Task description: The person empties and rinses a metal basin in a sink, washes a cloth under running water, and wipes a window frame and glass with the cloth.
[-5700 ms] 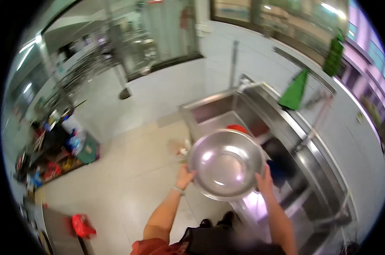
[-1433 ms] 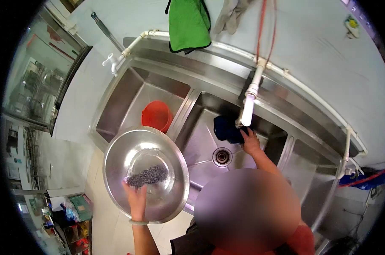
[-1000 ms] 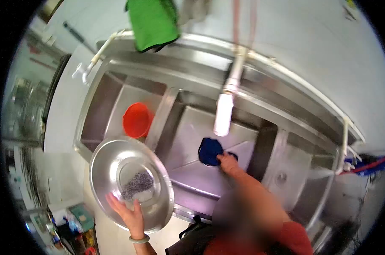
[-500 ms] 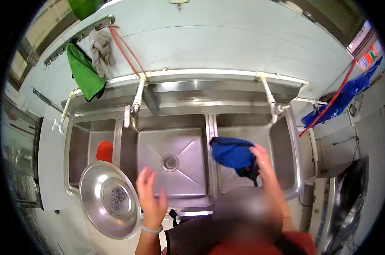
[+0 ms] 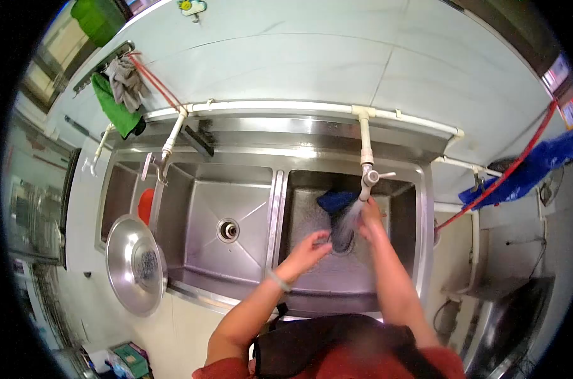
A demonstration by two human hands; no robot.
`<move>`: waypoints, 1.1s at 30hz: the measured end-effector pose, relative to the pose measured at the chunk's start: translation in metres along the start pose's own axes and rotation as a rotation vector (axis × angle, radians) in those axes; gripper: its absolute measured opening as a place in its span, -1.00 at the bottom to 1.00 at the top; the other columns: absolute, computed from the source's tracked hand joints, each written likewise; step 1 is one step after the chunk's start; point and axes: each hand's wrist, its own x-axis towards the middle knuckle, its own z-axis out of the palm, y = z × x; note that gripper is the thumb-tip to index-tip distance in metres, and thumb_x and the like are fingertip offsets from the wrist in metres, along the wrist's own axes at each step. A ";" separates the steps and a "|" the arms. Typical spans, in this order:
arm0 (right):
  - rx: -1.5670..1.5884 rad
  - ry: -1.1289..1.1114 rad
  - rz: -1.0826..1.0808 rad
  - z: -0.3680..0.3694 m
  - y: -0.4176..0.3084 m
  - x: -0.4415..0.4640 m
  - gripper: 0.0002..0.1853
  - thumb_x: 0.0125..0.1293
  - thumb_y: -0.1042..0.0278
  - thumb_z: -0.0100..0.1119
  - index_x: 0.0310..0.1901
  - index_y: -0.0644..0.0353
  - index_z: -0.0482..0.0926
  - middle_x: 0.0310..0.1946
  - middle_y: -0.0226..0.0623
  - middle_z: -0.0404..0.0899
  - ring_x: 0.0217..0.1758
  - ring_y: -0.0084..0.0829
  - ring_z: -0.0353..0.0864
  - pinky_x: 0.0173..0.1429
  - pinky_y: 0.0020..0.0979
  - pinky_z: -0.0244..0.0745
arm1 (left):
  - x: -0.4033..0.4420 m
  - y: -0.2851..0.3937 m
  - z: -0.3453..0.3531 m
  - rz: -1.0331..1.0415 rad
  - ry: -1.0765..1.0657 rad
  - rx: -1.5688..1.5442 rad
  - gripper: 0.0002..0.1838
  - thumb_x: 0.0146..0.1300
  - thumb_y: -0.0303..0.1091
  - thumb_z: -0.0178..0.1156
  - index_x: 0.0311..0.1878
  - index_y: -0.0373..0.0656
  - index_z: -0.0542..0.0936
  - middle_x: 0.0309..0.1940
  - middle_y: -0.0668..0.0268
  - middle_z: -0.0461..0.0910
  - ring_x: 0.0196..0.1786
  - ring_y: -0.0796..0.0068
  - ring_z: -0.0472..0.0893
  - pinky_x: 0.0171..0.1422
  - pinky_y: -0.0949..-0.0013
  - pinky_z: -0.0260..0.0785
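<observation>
So we're looking at the right-hand basin (image 5: pixel 337 281), where a blue cloth (image 5: pixel 336 201) sits toward the back, with the tap (image 5: pixel 367 180) just off its right end and water (image 5: pixel 351 221) spraying down beside it. The blue part we can see is wider from side to side than from front to back. Something dark trails from it toward us, but with the spray and blur we can't say if it's all one piece.

The right hand (image 5: pixel 370 220) is nearer: it's right under the tap, just beside the cloth's right end, so from that grip the cloth lies to the left and slightly further back. The left hand (image 5: pixel 308 251) is further toward us, so from there the cloth lies up and to the right. Its fingers are half curled, pointing at the dark bit, but whether they're pinching anything, we can't tell. Same for the right grip: fingers blurred behind the water, so no call from us on spread or pressed together.

Writing-wise, we can't read any. The orange sign (image 5: pixel 571 112) at the far right is too small, and we can't spot a brand on the tap or cloth.
</observation>
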 end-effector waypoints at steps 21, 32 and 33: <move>-1.018 0.079 -0.272 0.003 0.011 -0.009 -0.73 0.20 0.26 0.18 -0.09 0.15 0.57 -0.12 -0.04 0.58 -0.07 -0.07 0.58 -0.02 -0.16 0.48 | 0.155 -0.122 0.104 -0.518 0.172 -1.407 -0.57 0.38 0.06 -0.03 0.03 -0.08 0.54 -0.02 0.24 0.60 -0.02 0.27 0.60 0.17 0.11 0.41; -1.126 0.129 -0.169 -0.008 0.072 -0.001 -0.58 0.26 0.08 0.05 -0.03 0.27 0.52 -0.15 0.23 0.54 -0.06 0.23 0.50 -0.01 0.02 0.38 | 0.123 -0.074 0.062 -0.549 0.194 -1.242 -0.54 0.33 0.01 0.09 0.10 -0.15 0.48 0.10 0.23 0.52 0.21 0.35 0.43 0.33 0.14 0.20; -1.234 0.121 -0.366 -0.021 0.092 -0.001 -0.57 0.29 0.08 0.03 0.00 0.28 0.52 -0.11 0.24 0.53 -0.04 0.23 0.50 0.01 0.02 0.37 | 0.124 -0.080 0.057 -0.491 0.114 -1.260 -0.56 0.33 -0.02 0.09 0.12 -0.12 0.47 0.12 0.25 0.50 0.22 0.36 0.43 0.32 0.14 0.21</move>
